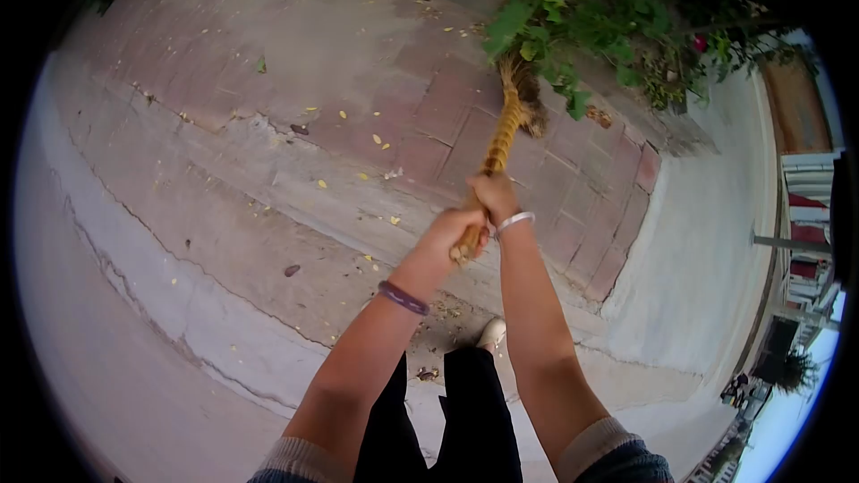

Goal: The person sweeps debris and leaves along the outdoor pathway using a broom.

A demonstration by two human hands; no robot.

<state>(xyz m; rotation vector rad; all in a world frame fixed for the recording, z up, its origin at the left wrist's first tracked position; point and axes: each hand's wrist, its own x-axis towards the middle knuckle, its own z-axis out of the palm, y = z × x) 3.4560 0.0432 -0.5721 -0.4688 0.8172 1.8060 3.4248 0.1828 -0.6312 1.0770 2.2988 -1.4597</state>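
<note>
A straw broom [501, 130] with a yellow-bound handle stretches away from me over the paved ground. Its bristle end lies at the foot of a green bush [573, 13]. My right hand [494, 194] grips the handle higher up, a silver bangle on its wrist. My left hand [455, 234] holds the handle's near end, just below the right hand, with a purple band on its wrist. Both hands touch each other on the handle.
Small yellow leaves [358, 139] lie scattered over the worn reddish paving and cracked concrete [179, 241]. My white shoe [491, 334] stands below my hands. A pale wall [707, 241] runs along the right, with buildings beyond it.
</note>
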